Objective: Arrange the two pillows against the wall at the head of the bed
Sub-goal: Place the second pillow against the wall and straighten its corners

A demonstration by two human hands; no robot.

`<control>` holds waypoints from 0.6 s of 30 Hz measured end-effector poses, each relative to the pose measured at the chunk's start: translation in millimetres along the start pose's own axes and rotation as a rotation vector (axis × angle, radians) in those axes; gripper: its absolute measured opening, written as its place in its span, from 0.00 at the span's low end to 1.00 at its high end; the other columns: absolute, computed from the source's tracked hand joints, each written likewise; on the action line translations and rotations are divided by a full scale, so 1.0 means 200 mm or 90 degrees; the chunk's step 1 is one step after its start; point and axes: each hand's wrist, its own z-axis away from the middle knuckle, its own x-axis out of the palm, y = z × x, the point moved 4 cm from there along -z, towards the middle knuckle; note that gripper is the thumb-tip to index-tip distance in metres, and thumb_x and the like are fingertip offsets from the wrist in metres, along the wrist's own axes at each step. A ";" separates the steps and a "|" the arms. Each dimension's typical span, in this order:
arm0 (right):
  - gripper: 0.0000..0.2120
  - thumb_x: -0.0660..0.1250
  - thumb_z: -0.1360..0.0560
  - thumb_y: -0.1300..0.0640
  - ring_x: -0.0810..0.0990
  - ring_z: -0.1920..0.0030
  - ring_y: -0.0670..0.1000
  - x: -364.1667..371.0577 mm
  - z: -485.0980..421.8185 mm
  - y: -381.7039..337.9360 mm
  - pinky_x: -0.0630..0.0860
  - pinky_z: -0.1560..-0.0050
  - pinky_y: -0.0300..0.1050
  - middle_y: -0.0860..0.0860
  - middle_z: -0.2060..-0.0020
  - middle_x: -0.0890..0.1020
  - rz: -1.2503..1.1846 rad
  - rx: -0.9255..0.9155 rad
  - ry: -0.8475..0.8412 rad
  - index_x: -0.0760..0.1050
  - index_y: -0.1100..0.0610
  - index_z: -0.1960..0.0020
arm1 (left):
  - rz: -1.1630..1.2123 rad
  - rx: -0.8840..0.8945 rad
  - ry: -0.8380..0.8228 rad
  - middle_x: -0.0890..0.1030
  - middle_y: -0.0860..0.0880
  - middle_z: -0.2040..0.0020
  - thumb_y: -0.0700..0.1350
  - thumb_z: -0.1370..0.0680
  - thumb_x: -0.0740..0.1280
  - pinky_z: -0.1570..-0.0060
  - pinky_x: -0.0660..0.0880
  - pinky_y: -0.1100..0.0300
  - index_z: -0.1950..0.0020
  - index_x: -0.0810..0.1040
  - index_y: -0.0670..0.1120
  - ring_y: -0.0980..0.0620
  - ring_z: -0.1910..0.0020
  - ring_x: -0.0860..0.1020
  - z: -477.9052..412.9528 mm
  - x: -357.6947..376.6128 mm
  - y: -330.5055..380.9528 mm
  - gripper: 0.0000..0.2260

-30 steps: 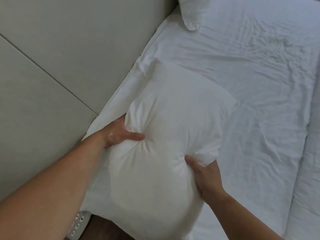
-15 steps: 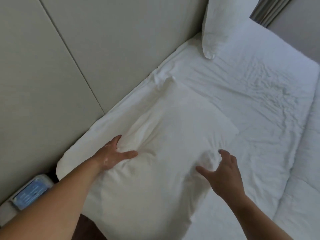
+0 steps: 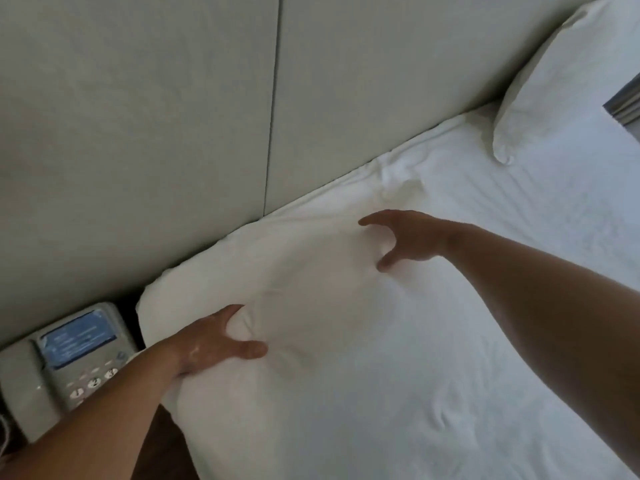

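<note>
A white pillow [image 3: 311, 306] lies flat on the bed, its far long edge close to the padded wall [image 3: 173, 116]. My left hand [image 3: 214, 344] pinches the pillow's near left corner, thumb on top, fingers sunk in a fold. My right hand [image 3: 405, 237] rests its fingertips on the pillow's far right part, fingers curved and apart, holding nothing. A second white pillow [image 3: 561, 74] stands leaning against the wall at the top right, beyond both hands.
A wrinkled white sheet [image 3: 519, 202] covers the mattress to the right. A grey desk phone [image 3: 76, 355] sits beside the bed at the lower left, close to my left forearm. A strip of grey curtain [image 3: 627, 102] shows at the right edge.
The pillow has gone from held up to lying flat near the wall. My right hand let go and moved to its far side. The view swung left, showing the phone.
</note>
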 end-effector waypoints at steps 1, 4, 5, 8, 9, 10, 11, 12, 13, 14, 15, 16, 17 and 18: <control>0.51 0.84 0.38 0.47 0.68 0.24 0.52 -0.01 -0.06 -0.03 0.68 0.27 0.49 0.45 0.22 0.68 0.040 -0.001 -0.039 0.62 0.40 0.20 | 0.000 0.001 -0.003 0.79 0.59 0.32 0.74 0.47 0.79 0.28 0.71 0.53 0.24 0.67 0.62 0.54 0.36 0.77 -0.01 -0.01 -0.02 0.54; 0.57 0.85 0.42 0.45 0.67 0.23 0.53 -0.02 -0.22 -0.06 0.66 0.26 0.53 0.45 0.21 0.67 0.132 0.022 -0.165 0.59 0.38 0.20 | -0.007 0.003 -0.008 0.76 0.60 0.30 0.75 0.46 0.78 0.27 0.69 0.55 0.22 0.65 0.62 0.56 0.34 0.75 -0.03 -0.01 -0.07 0.55; 0.58 0.85 0.43 0.43 0.68 0.23 0.53 -0.02 -0.28 -0.06 0.65 0.25 0.54 0.44 0.22 0.67 0.160 0.031 -0.198 0.60 0.38 0.20 | -0.005 0.001 -0.005 0.76 0.60 0.30 0.76 0.46 0.77 0.28 0.69 0.55 0.22 0.64 0.63 0.55 0.33 0.75 -0.03 -0.02 -0.09 0.56; 0.57 0.85 0.43 0.43 0.68 0.24 0.55 -0.05 -0.41 -0.04 0.64 0.25 0.55 0.46 0.21 0.67 0.218 0.061 -0.243 0.60 0.39 0.20 | -0.001 0.001 0.012 0.77 0.61 0.31 0.77 0.48 0.76 0.28 0.70 0.55 0.23 0.65 0.64 0.56 0.34 0.76 -0.04 -0.02 -0.16 0.55; 0.58 0.85 0.43 0.44 0.67 0.23 0.55 -0.06 -0.45 -0.03 0.63 0.25 0.55 0.46 0.21 0.67 0.224 0.073 -0.249 0.60 0.39 0.20 | 0.004 0.002 0.017 0.78 0.61 0.33 0.77 0.48 0.76 0.29 0.71 0.54 0.24 0.67 0.64 0.56 0.35 0.77 -0.04 -0.01 -0.18 0.54; 0.58 0.86 0.42 0.44 0.67 0.23 0.56 -0.06 -0.47 -0.01 0.62 0.24 0.55 0.47 0.21 0.67 0.225 0.085 -0.255 0.59 0.40 0.19 | 0.007 0.005 0.022 0.78 0.61 0.34 0.78 0.48 0.76 0.29 0.72 0.54 0.25 0.68 0.64 0.57 0.36 0.77 -0.04 -0.01 -0.19 0.53; 0.58 0.86 0.42 0.45 0.67 0.23 0.56 -0.04 -0.49 0.00 0.62 0.24 0.55 0.47 0.21 0.67 0.225 0.091 -0.260 0.59 0.40 0.19 | 0.007 0.009 0.029 0.79 0.62 0.35 0.77 0.48 0.76 0.30 0.72 0.55 0.26 0.70 0.64 0.57 0.37 0.77 -0.04 -0.02 -0.19 0.51; 0.57 0.85 0.42 0.44 0.67 0.23 0.56 -0.02 -0.49 0.00 0.62 0.24 0.55 0.47 0.21 0.67 0.223 0.094 -0.261 0.60 0.40 0.20 | 0.001 0.012 0.037 0.79 0.62 0.35 0.77 0.47 0.76 0.31 0.73 0.55 0.27 0.71 0.64 0.57 0.38 0.78 -0.04 -0.02 -0.18 0.49; 0.56 0.85 0.42 0.44 0.67 0.23 0.56 0.01 -0.49 0.01 0.62 0.24 0.55 0.48 0.22 0.68 0.223 0.091 -0.256 0.61 0.41 0.20 | -0.010 0.012 0.044 0.80 0.62 0.36 0.76 0.45 0.76 0.32 0.73 0.56 0.29 0.72 0.63 0.57 0.39 0.78 -0.05 -0.03 -0.18 0.47; 0.56 0.85 0.42 0.43 0.66 0.23 0.55 0.04 -0.48 0.02 0.62 0.24 0.55 0.48 0.21 0.67 0.225 0.089 -0.245 0.62 0.43 0.20 | -0.022 0.012 0.049 0.80 0.61 0.37 0.75 0.44 0.77 0.34 0.74 0.57 0.30 0.74 0.63 0.58 0.40 0.78 -0.05 -0.03 -0.17 0.44; 0.56 0.84 0.41 0.43 0.65 0.22 0.55 0.06 -0.47 0.02 0.61 0.24 0.54 0.49 0.21 0.66 0.227 0.087 -0.228 0.62 0.46 0.19 | -0.028 0.011 0.053 0.81 0.61 0.39 0.74 0.43 0.78 0.35 0.74 0.57 0.32 0.76 0.62 0.58 0.41 0.79 -0.05 -0.03 -0.16 0.42; 0.55 0.84 0.40 0.42 0.64 0.21 0.55 0.07 -0.45 0.03 0.61 0.24 0.54 0.50 0.21 0.66 0.225 0.088 -0.209 0.62 0.48 0.19 | -0.030 0.014 0.059 0.82 0.61 0.40 0.72 0.43 0.78 0.36 0.75 0.58 0.34 0.77 0.61 0.58 0.42 0.79 -0.04 -0.03 -0.16 0.40; 0.55 0.83 0.40 0.41 0.64 0.21 0.55 0.08 -0.43 0.04 0.61 0.25 0.54 0.50 0.21 0.66 0.220 0.087 -0.186 0.62 0.49 0.19 | -0.029 0.018 0.067 0.83 0.61 0.42 0.71 0.42 0.79 0.38 0.76 0.59 0.35 0.79 0.60 0.58 0.43 0.80 -0.03 -0.03 -0.15 0.38; 0.55 0.83 0.40 0.39 0.65 0.22 0.55 0.09 -0.41 0.04 0.62 0.25 0.54 0.50 0.22 0.68 0.217 0.088 -0.161 0.64 0.50 0.19 | -0.030 0.024 0.076 0.83 0.61 0.43 0.70 0.41 0.79 0.40 0.76 0.62 0.37 0.81 0.59 0.59 0.44 0.81 -0.02 -0.03 -0.15 0.35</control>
